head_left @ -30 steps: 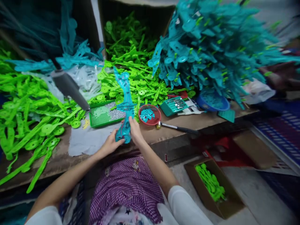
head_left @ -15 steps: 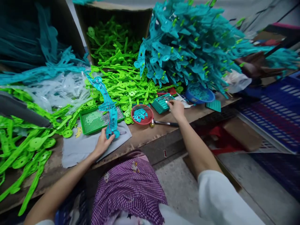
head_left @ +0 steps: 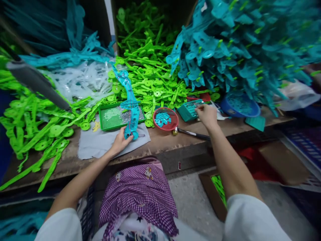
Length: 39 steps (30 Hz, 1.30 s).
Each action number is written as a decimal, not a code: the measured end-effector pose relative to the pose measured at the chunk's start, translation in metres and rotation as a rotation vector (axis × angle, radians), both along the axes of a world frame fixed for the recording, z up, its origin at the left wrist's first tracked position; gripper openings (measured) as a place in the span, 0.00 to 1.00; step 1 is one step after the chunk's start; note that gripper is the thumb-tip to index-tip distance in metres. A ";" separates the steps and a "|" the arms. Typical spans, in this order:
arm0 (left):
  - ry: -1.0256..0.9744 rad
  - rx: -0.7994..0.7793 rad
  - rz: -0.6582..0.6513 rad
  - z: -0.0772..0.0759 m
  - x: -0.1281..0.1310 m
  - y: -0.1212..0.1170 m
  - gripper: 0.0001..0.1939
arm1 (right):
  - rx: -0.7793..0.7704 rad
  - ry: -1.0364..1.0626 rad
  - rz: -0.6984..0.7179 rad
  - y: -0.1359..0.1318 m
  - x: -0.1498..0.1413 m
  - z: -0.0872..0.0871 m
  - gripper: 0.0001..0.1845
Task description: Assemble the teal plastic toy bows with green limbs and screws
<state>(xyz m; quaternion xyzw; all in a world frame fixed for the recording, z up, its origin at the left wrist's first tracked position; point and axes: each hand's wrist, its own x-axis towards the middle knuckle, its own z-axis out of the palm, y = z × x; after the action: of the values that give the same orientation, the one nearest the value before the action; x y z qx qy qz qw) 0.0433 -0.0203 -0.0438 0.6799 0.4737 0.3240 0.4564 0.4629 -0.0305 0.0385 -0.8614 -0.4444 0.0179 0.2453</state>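
My left hand grips the lower end of a long teal plastic part, held upright over a grey cloth. Behind the part lies a green mesh tray with small silvery bits. My right hand reaches to a small teal tray of metal pieces, its fingertips pinched at the tray's right edge; whether they hold a piece is too small to tell. Between the two trays sits a red sieve holding small teal chips.
Heaps of green plastic parts cover the wooden bench; a big pile of assembled teal parts towers at right. A blue bowl, a grey bar at left and a floor box of green parts are nearby.
My right hand let go of the teal part and reached right to the small teal tray. The left hand keeps the part standing. The camera view shifted.
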 end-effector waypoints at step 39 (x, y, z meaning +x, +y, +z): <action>-0.209 -0.009 0.011 -0.018 -0.005 0.003 0.32 | 0.484 -0.357 1.036 0.039 -0.239 -0.063 0.17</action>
<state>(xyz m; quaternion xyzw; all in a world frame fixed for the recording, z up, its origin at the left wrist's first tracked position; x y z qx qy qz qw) 0.0380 -0.0169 -0.0613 0.6378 0.4289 0.3933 0.5045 0.2243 0.0080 -0.0246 -0.4421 -0.8323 -0.1116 0.3152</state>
